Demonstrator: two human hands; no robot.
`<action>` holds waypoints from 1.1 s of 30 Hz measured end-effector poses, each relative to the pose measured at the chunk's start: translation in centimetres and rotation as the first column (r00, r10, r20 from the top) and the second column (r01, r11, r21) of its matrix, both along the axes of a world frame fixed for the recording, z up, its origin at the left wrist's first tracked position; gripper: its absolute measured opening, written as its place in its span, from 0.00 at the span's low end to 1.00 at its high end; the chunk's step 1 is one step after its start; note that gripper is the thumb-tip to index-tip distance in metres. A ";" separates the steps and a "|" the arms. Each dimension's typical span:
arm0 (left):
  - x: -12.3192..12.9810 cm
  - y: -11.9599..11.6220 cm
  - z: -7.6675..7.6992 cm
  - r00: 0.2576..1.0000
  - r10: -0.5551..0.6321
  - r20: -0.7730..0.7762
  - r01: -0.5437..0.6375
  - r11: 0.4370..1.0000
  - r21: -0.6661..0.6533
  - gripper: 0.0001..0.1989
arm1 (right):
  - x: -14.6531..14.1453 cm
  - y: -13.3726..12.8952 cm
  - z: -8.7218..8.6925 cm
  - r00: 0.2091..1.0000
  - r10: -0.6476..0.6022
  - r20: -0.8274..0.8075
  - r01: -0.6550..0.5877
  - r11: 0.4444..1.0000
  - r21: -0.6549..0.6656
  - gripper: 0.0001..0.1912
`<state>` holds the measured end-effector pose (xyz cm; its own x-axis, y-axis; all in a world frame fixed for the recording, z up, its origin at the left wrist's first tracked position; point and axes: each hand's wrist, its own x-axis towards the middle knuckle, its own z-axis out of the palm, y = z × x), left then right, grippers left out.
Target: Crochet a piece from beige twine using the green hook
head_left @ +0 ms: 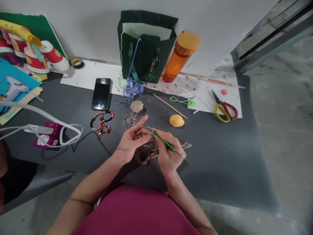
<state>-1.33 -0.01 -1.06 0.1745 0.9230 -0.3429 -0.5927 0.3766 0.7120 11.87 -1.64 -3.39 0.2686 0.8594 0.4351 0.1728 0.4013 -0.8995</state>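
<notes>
My right hand grips a crochet hook by its green handle, its tip pointing up and left toward my left hand. Between thumb and fingers, my left hand pinches the brown crochet piece, with the index finger raised and yarn running near it. Part of the piece hangs below both hands, and one end shows to the right, behind my right hand. Just beyond my left hand lies a small ball of beige yarn with loose strands beside it. Exactly where hook meets stitch is too small to make out.
Beyond my hands are a wooden stick, an orange-yellow lump and blue yarn. A dark green paper bag and an orange bottle stand by the wall. Scissors lie right; a phone, bracelets and a power strip left.
</notes>
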 end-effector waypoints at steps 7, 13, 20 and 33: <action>-0.5 0.3 0.8 0.987 -0.089 0.133 0.106 0.986 -0.129 0.29 | 0.0 0.9 0.0 0.885 0.067 -0.461 -0.207 0.944 -0.258 0.08; -1.2 0.6 1.0 0.988 -0.102 0.118 0.114 0.988 -0.107 0.29 | 0.8 0.4 0.4 0.967 0.100 -0.236 -0.145 0.972 -0.184 0.05; -0.8 0.5 0.5 1.000 -0.001 0.031 0.002 0.999 -0.036 0.32 | 1.3 0.5 0.8 0.962 0.137 0.235 -0.177 0.971 0.158 0.13; -1.0 0.6 0.5 0.982 -0.117 0.148 0.138 0.981 -0.136 0.30 | 0.6 0.4 0.9 0.944 -0.058 -0.326 -0.035 0.962 -0.271 0.09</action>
<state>-2.31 0.56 -0.52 0.3427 0.8323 -0.4358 -0.6224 0.5486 0.5583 12.51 -1.28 -2.51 0.3667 0.9274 0.0736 -0.1472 0.1359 -0.9797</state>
